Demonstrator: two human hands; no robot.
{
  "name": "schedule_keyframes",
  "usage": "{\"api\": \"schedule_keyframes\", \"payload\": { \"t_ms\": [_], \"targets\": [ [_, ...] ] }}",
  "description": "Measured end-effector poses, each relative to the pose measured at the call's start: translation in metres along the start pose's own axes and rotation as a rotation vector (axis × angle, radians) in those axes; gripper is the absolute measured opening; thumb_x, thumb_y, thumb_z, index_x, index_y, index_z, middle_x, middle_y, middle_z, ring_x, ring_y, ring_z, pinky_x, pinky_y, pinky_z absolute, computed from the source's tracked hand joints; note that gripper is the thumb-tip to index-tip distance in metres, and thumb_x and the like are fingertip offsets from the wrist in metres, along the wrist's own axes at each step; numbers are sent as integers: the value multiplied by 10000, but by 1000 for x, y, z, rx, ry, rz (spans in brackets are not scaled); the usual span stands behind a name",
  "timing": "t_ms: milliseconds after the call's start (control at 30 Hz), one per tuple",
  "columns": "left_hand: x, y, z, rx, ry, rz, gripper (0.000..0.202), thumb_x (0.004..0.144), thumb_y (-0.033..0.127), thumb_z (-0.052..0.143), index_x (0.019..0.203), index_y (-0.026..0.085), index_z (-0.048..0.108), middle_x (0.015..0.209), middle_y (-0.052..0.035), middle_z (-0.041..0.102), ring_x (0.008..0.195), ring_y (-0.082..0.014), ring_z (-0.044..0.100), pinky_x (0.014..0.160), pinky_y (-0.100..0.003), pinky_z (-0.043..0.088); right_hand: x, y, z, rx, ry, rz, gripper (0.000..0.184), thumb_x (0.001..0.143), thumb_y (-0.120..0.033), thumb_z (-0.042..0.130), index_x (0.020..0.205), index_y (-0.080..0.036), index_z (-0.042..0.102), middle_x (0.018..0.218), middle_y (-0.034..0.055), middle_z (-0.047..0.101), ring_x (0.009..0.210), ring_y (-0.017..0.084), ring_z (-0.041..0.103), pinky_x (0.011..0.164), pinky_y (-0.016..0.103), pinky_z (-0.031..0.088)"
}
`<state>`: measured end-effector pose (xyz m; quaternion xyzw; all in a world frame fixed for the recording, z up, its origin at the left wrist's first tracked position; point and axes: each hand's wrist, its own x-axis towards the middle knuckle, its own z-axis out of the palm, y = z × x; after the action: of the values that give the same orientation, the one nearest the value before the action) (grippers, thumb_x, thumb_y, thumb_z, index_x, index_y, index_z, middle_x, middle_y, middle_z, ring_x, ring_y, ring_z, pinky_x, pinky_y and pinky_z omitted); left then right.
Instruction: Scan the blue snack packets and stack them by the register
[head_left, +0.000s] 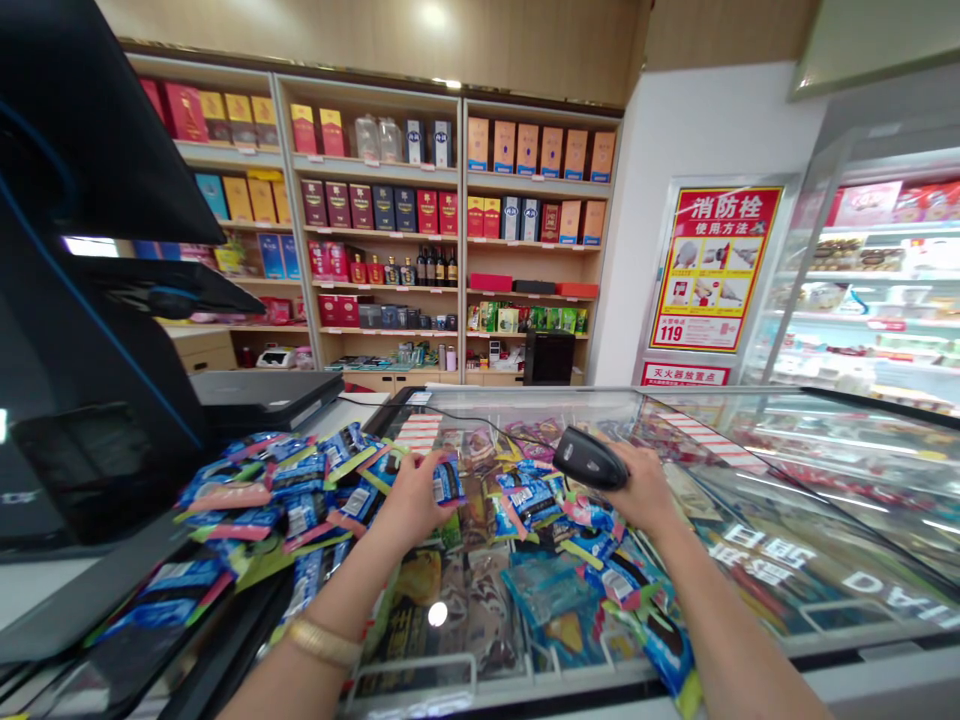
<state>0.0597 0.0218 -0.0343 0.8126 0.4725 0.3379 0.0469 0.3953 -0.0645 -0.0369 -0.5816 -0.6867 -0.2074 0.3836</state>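
My left hand point(414, 500) pinches a small blue snack packet point(447, 482) over the glass top, its barcode side partly in view. In my right hand point(646, 490) is a black handheld barcode scanner point(581, 457), its head tilted to the left, with a thin cable trailing behind. A heap of blue, pink and green packets point(304, 490) lies left of my left hand. Several more of these packets point(536, 500) are scattered on the glass between my hands, and one packet point(667, 650) lies beneath my right forearm.
Under both hands is a glass-topped freezer point(480, 650) with packaged goods inside. A black checkout terminal point(90, 400) stands at the left, beside a dark flat box point(262, 395). Shelves point(375, 235) of boxed goods line the back wall. A lit display fridge point(885, 290) is at the right.
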Motion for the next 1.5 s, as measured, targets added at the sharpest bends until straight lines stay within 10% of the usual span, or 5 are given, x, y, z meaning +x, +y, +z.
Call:
{"api": "schedule_keyframes", "payload": {
  "t_ms": [867,1500],
  "targets": [
    [2,10,5,-294,7,40,478,601,40,606,1046,205,560,881,13,538,614,-101,532,606,-240,473,2,-13,-8,-1,7,-87,338,729,-390,636,1009,-201,649,999,90,701,945,254,630,800,352,375],
    [-9,43,6,-186,37,201,579,669,13,532,1205,231,507,1183,-66,516,1102,-213,545,898,-319,497,10,-68,-26,108,-190,-244,195,689,-265,582,872,-213,626,764,15,646,745,173,564,789,337,266]
  ]
}}
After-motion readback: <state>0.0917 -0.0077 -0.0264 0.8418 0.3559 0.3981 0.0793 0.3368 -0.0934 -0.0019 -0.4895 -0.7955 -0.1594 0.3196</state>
